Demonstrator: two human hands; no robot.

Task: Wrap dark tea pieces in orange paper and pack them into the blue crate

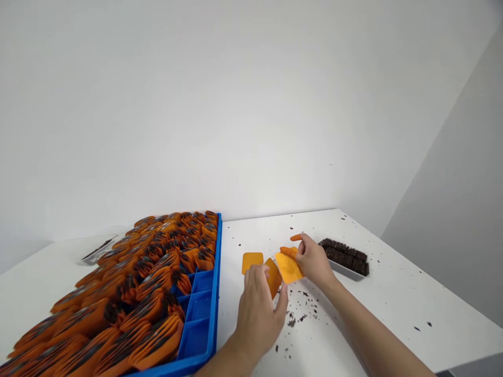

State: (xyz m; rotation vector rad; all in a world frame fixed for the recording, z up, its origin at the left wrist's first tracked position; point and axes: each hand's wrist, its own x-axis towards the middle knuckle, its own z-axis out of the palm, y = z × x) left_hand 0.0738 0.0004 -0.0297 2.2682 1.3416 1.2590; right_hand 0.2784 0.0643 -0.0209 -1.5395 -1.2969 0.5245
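My left hand (261, 309) is curled around an orange square piece (274, 278), held between the thumb and fingers. Just to its right, my right hand (312, 259) pinches a brighter yellow-orange square (288, 269); orange covers sit on some of its fingertips. The two squares are side by side, close to each other above the white table. A third orange square (252, 261) lies flat on the table behind my left hand. Whether anything sits inside the held squares is hidden.
A blue compartment tray (215, 309) at left is packed with orange folded pieces (145, 283) with dark material between them. A white container (348, 269) of dark brown blocks (346, 255) stands right; another container (98, 253) lies far left. Dark crumbs (302, 317) litter the table.
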